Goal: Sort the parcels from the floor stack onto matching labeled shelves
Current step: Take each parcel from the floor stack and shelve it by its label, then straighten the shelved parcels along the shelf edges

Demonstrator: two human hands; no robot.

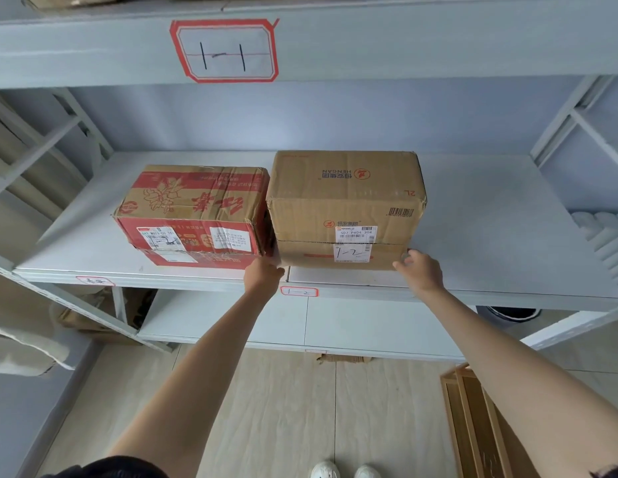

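A plain brown parcel (345, 198) rests on the middle shelf (490, 236), with a handwritten "1-2" sticker (352, 253) on its front. The shelf's front edge carries a matching "1-2" label (299, 291) just below it. My left hand (264, 272) grips the parcel's lower left corner, its fingers tucked against the box. My right hand (421, 270) is at the lower right corner, fingers spread, fingertips just touching the cardboard. A red-printed parcel (193, 212) sits on the same shelf, tight against the brown one's left side.
The shelf above bears a red-bordered "1-1" label (224, 51). White rolls (604, 232) lie at the far right. A lower shelf (369, 322) sits beneath, with a black bin (514, 312) behind it. A wooden frame (473, 426) stands on the floor at the right.
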